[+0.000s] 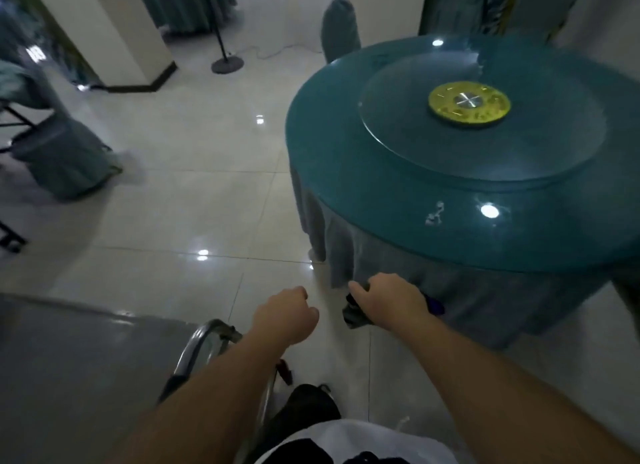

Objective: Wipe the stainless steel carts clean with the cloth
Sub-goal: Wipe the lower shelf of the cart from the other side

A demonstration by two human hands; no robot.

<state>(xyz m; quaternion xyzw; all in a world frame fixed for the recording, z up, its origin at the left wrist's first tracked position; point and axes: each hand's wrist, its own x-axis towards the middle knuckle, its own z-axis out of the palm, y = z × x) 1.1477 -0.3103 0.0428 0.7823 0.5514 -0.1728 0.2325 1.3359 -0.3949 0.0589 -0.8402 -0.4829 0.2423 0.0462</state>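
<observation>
1. Looking down, you see your dark shoe point(304, 408) on the pale tiled floor point(173, 204), beside the curved steel cart handle point(194, 346).
2. The cart point(69, 377) fills the lower left, its flat grey top beside your left forearm.
3. Your left hand point(284, 316) hangs above the handle, fingers curled into a loose fist, holding nothing.
4. Your right hand point(388, 306) grips the dark cloth point(353, 316), fingers wrapped round it; a purple bit shows at the far side of the hand.
5. Just beyond it stands the round table point(398, 193) with a teal skirt, a glass turntable point(485, 145) on top with a yellow hub point(469, 105).
6. Farther off: covered chairs point(62, 159), a stand base point(227, 63), a pillar point(114, 34).
</observation>
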